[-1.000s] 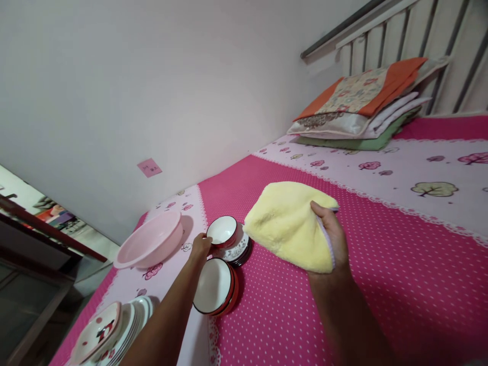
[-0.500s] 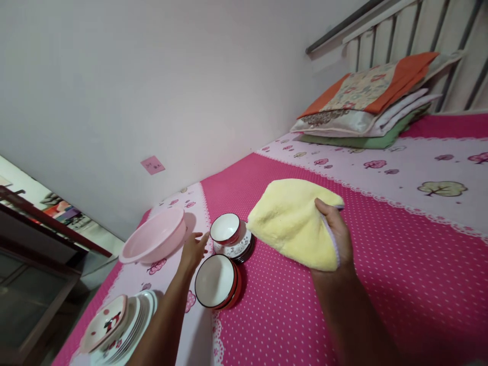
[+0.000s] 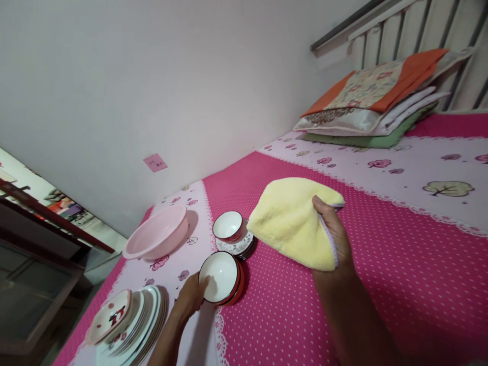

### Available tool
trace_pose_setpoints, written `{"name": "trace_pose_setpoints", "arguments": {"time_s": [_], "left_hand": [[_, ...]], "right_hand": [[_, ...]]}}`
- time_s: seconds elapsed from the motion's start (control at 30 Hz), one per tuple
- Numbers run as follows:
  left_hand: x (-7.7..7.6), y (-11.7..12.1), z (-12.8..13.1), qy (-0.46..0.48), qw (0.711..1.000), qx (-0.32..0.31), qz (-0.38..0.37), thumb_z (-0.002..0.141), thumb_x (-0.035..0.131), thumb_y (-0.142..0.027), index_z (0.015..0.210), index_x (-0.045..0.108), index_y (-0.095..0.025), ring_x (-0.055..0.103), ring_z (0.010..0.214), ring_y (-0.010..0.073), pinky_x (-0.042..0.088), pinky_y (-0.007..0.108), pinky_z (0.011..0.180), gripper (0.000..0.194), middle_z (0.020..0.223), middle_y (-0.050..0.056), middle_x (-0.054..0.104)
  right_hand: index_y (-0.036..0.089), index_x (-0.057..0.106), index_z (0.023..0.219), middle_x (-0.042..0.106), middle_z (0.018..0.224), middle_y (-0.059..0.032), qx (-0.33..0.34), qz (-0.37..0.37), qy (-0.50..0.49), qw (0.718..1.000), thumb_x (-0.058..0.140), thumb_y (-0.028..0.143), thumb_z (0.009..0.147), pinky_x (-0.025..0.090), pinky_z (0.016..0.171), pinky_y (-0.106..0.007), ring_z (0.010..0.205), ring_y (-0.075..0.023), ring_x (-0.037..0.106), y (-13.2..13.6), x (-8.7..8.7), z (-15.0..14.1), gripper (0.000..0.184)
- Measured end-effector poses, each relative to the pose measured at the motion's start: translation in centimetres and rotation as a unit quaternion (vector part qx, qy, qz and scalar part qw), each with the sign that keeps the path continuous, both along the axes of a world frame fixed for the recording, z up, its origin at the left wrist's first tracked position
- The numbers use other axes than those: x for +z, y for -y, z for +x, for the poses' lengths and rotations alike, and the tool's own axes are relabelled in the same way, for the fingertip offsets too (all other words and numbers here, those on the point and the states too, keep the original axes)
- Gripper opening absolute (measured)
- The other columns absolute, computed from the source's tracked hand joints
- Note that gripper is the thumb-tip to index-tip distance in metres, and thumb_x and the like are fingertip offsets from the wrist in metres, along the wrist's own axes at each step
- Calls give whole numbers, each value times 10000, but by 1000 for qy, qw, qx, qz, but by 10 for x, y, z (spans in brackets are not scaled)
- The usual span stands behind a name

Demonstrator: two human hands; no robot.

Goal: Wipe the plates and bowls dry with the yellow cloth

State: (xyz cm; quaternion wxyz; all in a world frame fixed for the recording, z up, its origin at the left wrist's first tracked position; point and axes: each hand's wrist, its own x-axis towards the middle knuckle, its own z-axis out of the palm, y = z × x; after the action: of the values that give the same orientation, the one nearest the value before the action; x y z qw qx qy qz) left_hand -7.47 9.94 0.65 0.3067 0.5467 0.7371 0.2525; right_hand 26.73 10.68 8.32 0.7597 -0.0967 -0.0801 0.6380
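My left hand (image 3: pixel 191 293) grips the near edge of a white-lined bowl (image 3: pixel 221 274), thumb inside the rim and fingers hidden beneath it. That bowl tops a stack of red-orange bowls (image 3: pixel 238 292). Just beyond, a smaller red bowl (image 3: pixel 229 224) with a white inside rests on a stack of patterned saucers (image 3: pixel 240 247). On the right, my right hand (image 3: pixel 337 234) holds a fluffy yellow cloth (image 3: pixel 292 221) with a purple edge, thumb pressed on top. The cloth is raised above the bedspread and partly overlaps the saucers in view.
A pink basin (image 3: pixel 156 234) stands at the left near the wall. Closer in is a stack of white plates (image 3: pixel 152 310) with a cartoon-printed dish (image 3: pixel 110 316) on top. Folded pillows and quilts (image 3: pixel 366 101) lie by the headboard. A pink-and-white bedspread (image 3: pixel 282 315) covers the bed.
My left hand has come back from beside the small red bowl to the nearer bowl stack and taken hold of the top bowl's rim. My right hand stays with the cloth.
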Motion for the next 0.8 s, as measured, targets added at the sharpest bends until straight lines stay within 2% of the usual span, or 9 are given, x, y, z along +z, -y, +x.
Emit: {"name": "trace_pose_setpoints", "arguments": {"time_s": [0.1,0.23,0.33,0.43,0.47,0.53,0.6,0.7,0.8], "left_hand": [[2,0,0,21,1000,-10,-11,838,702,-449,717,605,-204,380,318,134,229,243,378,289,377,-22,483],[7,8,-3,55,998,-6,1,799,717,-566,717,577,-227,422,351,142,236,232,370,376,408,-26,496],[17,19,-9,80,996,23,43,746,732,-662,693,552,-230,406,373,123,231,225,384,471,437,-41,483],[31,34,-12,122,984,88,96,732,751,-656,647,544,-214,407,403,113,269,230,401,496,446,-45,463],[36,39,-9,160,973,121,118,716,778,-630,636,550,-206,423,416,117,296,235,404,488,453,-40,472],[44,47,0,266,931,190,163,659,848,-563,660,601,-183,493,457,134,388,251,426,453,512,-16,551],[49,51,14,367,882,229,186,634,887,-480,832,707,-159,641,582,190,521,289,514,417,698,41,709],[53,48,36,489,822,233,177,737,823,-361,1149,726,-170,772,875,322,630,378,647,465,1037,141,799],[56,38,55,550,781,238,174,864,691,-266,1319,658,-167,766,1025,362,674,468,755,467,1156,170,785]], "right_hand": [[211,711,1167,825,1051,-74,7,-3,-5,1000,745,384,819,571,1072,-538,1248,-325,703,-1,0,0,390],[216,697,1209,822,1091,-77,12,17,6,1000,746,394,826,569,1069,-544,1257,-330,698,-1,-1,1,425],[226,697,1224,822,1105,-75,8,18,14,1000,740,399,831,567,1071,-546,1254,-328,700,-2,-3,2,431],[230,701,1227,827,1089,-71,4,11,15,1000,742,406,828,568,1072,-550,1240,-328,709,-2,-4,1,438],[231,704,1224,829,1082,-67,2,5,15,1000,745,406,824,568,1074,-550,1237,-328,711,-2,-4,1,439],[228,711,1209,835,1058,-61,-3,-11,12,1000,755,393,811,569,1078,-542,1228,-329,717,-2,-3,-1,433],[221,717,1196,841,1030,-57,1,-29,9,1000,758,378,803,568,1081,-532,1218,-327,723,-1,-2,-3,425],[216,721,1190,845,1001,-53,29,-32,14,999,751,355,798,565,1080,-536,1205,-324,732,1,-2,-8,416],[205,732,1156,847,971,-63,71,-28,17,997,760,334,774,570,1070,-546,1196,-339,736,0,-5,-16,404]]}}
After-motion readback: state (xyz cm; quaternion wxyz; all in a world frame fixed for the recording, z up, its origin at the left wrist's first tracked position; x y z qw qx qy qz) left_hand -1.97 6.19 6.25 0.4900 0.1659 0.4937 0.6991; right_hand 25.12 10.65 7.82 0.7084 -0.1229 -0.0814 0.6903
